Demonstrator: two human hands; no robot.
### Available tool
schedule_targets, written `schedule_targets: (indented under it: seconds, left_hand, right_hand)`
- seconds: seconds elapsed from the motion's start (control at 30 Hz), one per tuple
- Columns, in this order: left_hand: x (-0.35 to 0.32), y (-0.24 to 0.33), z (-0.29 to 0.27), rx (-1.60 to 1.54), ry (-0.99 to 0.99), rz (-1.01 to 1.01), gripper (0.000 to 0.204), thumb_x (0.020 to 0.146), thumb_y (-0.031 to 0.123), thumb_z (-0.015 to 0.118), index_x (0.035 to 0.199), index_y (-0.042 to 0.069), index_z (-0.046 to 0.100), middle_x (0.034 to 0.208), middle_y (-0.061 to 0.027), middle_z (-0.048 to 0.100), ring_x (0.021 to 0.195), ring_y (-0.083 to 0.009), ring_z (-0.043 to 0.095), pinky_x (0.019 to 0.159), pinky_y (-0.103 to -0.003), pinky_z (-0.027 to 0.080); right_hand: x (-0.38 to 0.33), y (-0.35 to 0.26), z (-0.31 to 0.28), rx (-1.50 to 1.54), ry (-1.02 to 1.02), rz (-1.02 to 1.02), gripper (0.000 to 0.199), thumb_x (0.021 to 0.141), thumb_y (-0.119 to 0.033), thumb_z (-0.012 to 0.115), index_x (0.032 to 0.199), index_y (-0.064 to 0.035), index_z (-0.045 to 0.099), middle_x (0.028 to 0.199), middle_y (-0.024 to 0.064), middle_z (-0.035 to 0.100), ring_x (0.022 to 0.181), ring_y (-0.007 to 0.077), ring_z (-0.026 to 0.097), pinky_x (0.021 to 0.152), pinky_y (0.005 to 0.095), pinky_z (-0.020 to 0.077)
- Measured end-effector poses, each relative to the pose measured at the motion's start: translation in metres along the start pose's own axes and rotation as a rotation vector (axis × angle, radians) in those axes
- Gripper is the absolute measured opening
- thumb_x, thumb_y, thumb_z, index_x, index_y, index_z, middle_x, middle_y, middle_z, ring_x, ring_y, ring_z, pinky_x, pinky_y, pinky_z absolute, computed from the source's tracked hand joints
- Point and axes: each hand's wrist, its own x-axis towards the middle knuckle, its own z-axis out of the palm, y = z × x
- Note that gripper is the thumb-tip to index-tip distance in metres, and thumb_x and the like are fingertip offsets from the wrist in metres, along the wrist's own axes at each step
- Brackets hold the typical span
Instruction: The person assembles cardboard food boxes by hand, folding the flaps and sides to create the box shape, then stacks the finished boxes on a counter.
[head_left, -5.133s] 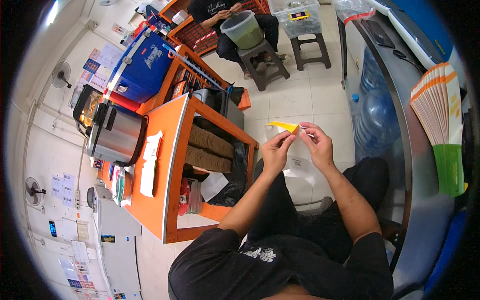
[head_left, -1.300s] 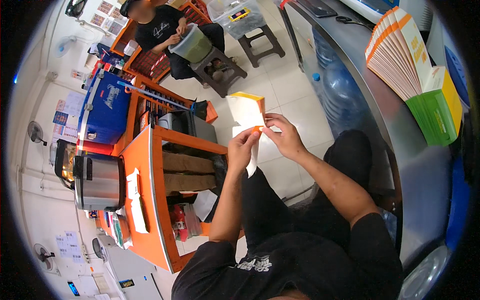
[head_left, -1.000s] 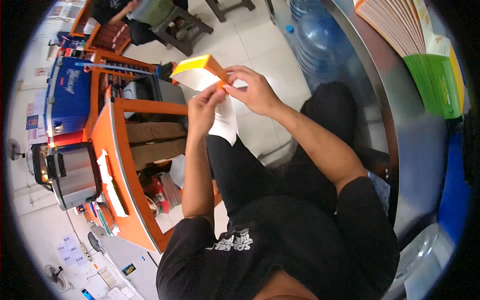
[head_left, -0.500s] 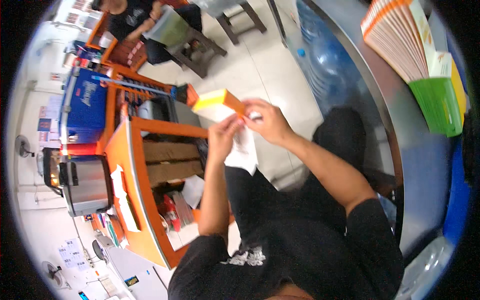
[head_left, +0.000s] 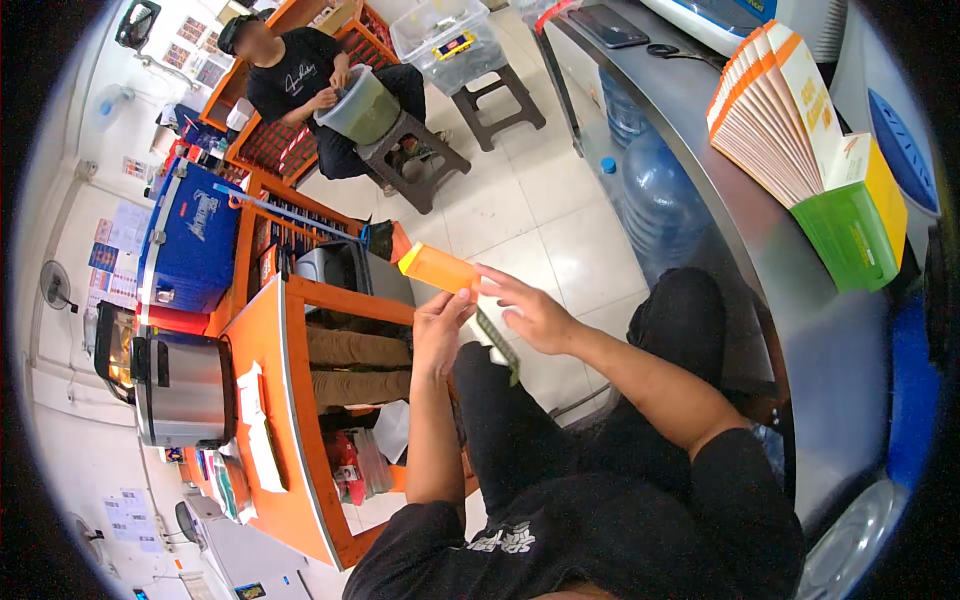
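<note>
In front of my knees, a small folding paper box (head_left: 440, 268), orange with a yellow end, is held up in the air. My left hand (head_left: 438, 325) is closed on its lower edge, thumb on the orange side. My right hand (head_left: 530, 312) is at the box's right end, fingers stretched out and apart, with the fingertips against or very near the card. Below the hands hangs a narrow green and white flap (head_left: 497, 340), which seems to belong to the box; its join is hidden by my fingers.
On the metal counter (head_left: 735, 180) at right stands a fanned stack of flat orange-white cartons (head_left: 775, 110) by a green-yellow box (head_left: 850, 235). Left is an orange table (head_left: 290, 400) with a rice cooker (head_left: 185, 390). Water bottles (head_left: 660, 210) stand under the counter. A person (head_left: 300, 80) sits far off, hands at a tub (head_left: 358, 108).
The box has turned, showing its orange side and a green flap instead of white. My right fingers have loosened from a pinch and spread. The view has shifted slightly.
</note>
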Motion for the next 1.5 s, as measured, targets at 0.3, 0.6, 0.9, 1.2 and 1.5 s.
schedule_targets:
  seconds: [0.3, 0.6, 0.9, 1.2, 1.5]
  left_hand:
    - [-0.031, -0.005, -0.017, -0.525, -0.106, 0.124, 0.039, 0.094, 0.025, 0.046, 0.125, 0.002, 0.048, 0.122, -0.0207, 0.055, 0.104, -0.0290, 0.061, 0.083, -0.044, 0.053]
    - [-0.017, -0.053, 0.025, -0.681, -0.240, 0.065, 0.040, 0.091, 0.026, 0.054, 0.123, 0.003, 0.047, 0.120, -0.0085, 0.055, 0.112, -0.0221, 0.052, 0.094, -0.039, 0.044]
    - [-0.005, -0.025, 0.045, -0.315, 0.193, 0.000, 0.029, 0.092, 0.018, 0.057, 0.116, 0.003, 0.049, 0.108, -0.0054, 0.056, 0.095, -0.0151, 0.057, 0.081, -0.031, 0.047]
    - [-0.001, -0.035, 0.046, -0.248, 0.238, 0.057, 0.016, 0.091, 0.022, 0.061, 0.093, 0.007, 0.054, 0.088, -0.0038, 0.060, 0.082, -0.0126, 0.060, 0.075, -0.029, 0.049]
    - [0.005, -0.050, 0.038, -0.053, 0.272, 0.169, 0.024, 0.091, 0.022, 0.061, 0.099, 0.000, 0.057, 0.088, -0.0067, 0.063, 0.077, -0.0132, 0.061, 0.072, -0.026, 0.050]
  right_hand:
    - [0.000, 0.002, -0.012, -0.141, 0.034, 0.043, 0.070, 0.075, -0.012, 0.071, 0.136, -0.0095, 0.038, 0.140, 0.0164, 0.038, 0.131, 0.0310, 0.037, 0.106, 0.0401, 0.0347]
    - [-0.007, -0.006, 0.000, -0.396, 0.211, 0.190, 0.064, 0.083, -0.036, 0.064, 0.135, -0.0055, 0.041, 0.110, 0.0153, 0.054, 0.098, 0.0314, 0.057, 0.083, 0.0401, 0.0478]
    - [-0.002, -0.003, 0.003, -0.691, 0.237, -0.024, 0.064, 0.080, -0.033, 0.066, 0.132, -0.0043, 0.041, 0.111, 0.0120, 0.049, 0.104, 0.0291, 0.053, 0.083, 0.0387, 0.0498]
    - [-0.007, -0.006, 0.001, -0.364, 0.346, 0.055, 0.023, 0.085, -0.020, 0.061, 0.099, -0.0051, 0.050, 0.103, 0.0115, 0.053, 0.099, 0.0325, 0.054, 0.081, 0.0407, 0.0483]
    - [-0.001, 0.011, 0.002, 0.041, 0.489, 0.228, 0.018, 0.090, -0.018, 0.055, 0.096, -0.0019, 0.052, 0.091, 0.0139, 0.059, 0.083, 0.0278, 0.060, 0.073, 0.0360, 0.0477]
